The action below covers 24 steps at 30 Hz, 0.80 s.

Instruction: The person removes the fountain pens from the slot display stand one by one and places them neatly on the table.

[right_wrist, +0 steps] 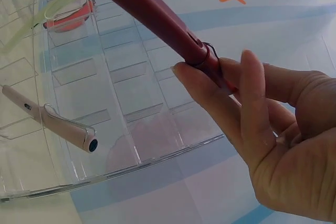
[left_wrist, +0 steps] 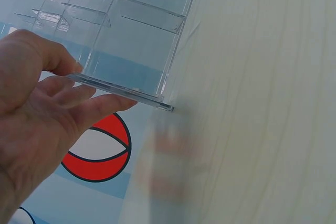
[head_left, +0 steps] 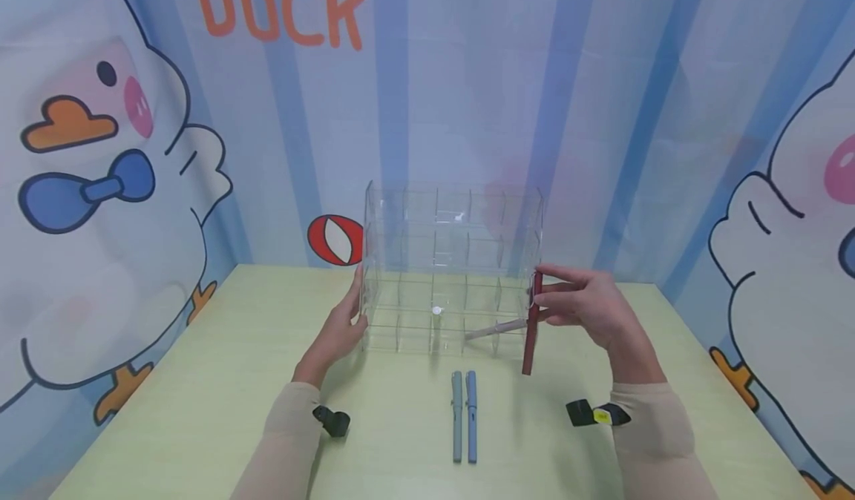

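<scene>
Two slim grey-blue pens [head_left: 464,415] are laid side by side on the pale green table [head_left: 200,396]. Beyond them, a dark red pen [head_left: 531,329] is pinched upright by the right hand [head_left: 588,307] at the clear acrylic grid organiser's [head_left: 450,262] right front corner, while its left edge is touched by the straight fingers of the left hand [head_left: 337,333]. A pale pink pen [head_left: 496,329] is seen lying inside a lower compartment.

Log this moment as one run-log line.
left hand: steadies clear organizer at its left edge | right hand: pinches red pen beside organizer's right side | pink pen: in a compartment | two grey-blue pens: on table
</scene>
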Each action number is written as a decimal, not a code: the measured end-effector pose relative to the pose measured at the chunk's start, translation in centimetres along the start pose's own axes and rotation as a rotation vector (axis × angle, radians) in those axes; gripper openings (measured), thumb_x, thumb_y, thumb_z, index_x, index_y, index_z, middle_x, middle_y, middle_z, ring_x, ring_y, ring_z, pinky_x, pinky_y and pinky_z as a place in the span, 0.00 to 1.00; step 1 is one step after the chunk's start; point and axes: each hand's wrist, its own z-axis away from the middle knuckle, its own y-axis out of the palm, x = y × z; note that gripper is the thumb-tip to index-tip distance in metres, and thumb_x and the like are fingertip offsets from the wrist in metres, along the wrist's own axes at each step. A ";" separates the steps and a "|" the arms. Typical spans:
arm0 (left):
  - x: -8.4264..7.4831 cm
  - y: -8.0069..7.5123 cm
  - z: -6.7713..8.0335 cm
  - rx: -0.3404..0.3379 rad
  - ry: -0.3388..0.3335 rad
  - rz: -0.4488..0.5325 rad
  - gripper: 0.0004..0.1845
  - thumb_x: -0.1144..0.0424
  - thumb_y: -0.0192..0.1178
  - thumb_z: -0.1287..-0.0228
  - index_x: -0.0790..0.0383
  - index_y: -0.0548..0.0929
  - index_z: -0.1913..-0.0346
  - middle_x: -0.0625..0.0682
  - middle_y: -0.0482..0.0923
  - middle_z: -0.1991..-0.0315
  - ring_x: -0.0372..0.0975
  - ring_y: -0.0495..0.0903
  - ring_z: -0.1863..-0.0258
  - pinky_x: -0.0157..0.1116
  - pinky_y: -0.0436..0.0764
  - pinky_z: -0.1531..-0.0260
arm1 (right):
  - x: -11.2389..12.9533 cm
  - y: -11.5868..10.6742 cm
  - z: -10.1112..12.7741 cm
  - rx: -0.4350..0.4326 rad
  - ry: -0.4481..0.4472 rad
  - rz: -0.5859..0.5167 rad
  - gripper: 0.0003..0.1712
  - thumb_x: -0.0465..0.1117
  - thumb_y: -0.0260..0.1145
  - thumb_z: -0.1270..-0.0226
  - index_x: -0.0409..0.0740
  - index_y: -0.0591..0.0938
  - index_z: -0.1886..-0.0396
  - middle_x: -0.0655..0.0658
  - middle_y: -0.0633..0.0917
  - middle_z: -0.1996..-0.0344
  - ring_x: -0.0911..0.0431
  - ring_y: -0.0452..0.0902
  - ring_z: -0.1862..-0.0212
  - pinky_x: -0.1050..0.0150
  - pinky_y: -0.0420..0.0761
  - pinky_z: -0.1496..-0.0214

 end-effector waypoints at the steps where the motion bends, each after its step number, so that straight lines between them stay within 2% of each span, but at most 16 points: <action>1: 0.4 0.0 -0.2 0.000 0.006 -0.006 0.47 0.82 0.45 0.31 0.53 0.34 0.19 0.56 0.35 0.19 0.55 0.47 0.23 0.54 0.57 0.29 | -0.1 0.1 0.0 0.005 0.000 0.006 0.36 0.32 0.67 0.33 0.37 0.68 0.26 0.37 0.86 0.52 0.52 0.88 0.60 0.61 0.87 0.61; 5: 1.5 -0.2 -0.6 -0.009 -0.001 -0.026 0.49 0.80 0.47 0.30 0.43 0.34 0.19 0.49 0.35 0.19 0.51 0.48 0.23 0.52 0.58 0.29 | -0.5 0.5 -0.1 0.021 -0.007 0.046 0.34 0.33 0.68 0.33 0.38 0.71 0.28 0.36 0.86 0.51 0.50 0.88 0.61 0.64 0.86 0.65; 9: 1.7 -0.2 -0.4 -0.010 -0.008 -0.021 0.50 0.80 0.47 0.31 0.40 0.34 0.19 0.49 0.35 0.19 0.50 0.48 0.23 0.52 0.59 0.29 | -1.5 1.1 0.1 0.022 0.010 0.062 0.33 0.33 0.68 0.34 0.38 0.72 0.29 0.36 0.87 0.54 0.49 0.88 0.62 0.64 0.85 0.67; 14: 1.8 0.0 0.0 0.005 -0.007 -0.022 0.50 0.81 0.47 0.31 0.43 0.34 0.19 0.50 0.35 0.19 0.51 0.47 0.23 0.52 0.59 0.29 | -2.7 2.1 0.4 0.065 0.047 0.036 0.32 0.30 0.67 0.34 0.35 0.72 0.30 0.34 0.87 0.54 0.47 0.88 0.62 0.65 0.85 0.69; 20: 1.9 0.2 -0.4 -0.016 0.012 -0.017 0.49 0.81 0.47 0.31 0.46 0.35 0.19 0.51 0.37 0.19 0.51 0.48 0.23 0.53 0.59 0.29 | -3.3 2.7 0.2 0.081 0.042 0.039 0.32 0.30 0.69 0.36 0.35 0.74 0.31 0.29 0.85 0.52 0.45 0.88 0.63 0.66 0.84 0.72; 22: 1.3 0.2 -0.3 -0.013 -0.001 -0.013 0.48 0.82 0.46 0.31 0.49 0.35 0.19 0.54 0.37 0.19 0.53 0.47 0.23 0.54 0.58 0.29 | -3.4 2.9 0.2 0.086 0.055 0.041 0.32 0.29 0.69 0.37 0.34 0.74 0.31 0.30 0.85 0.52 0.45 0.88 0.63 0.66 0.84 0.73; 24: 0.1 0.0 0.0 -0.006 -0.005 -0.013 0.47 0.82 0.46 0.32 0.53 0.35 0.19 0.57 0.37 0.19 0.55 0.48 0.23 0.55 0.58 0.29 | -3.5 3.1 0.2 0.093 0.067 0.045 0.32 0.29 0.69 0.37 0.34 0.74 0.32 0.31 0.86 0.53 0.45 0.88 0.63 0.66 0.84 0.73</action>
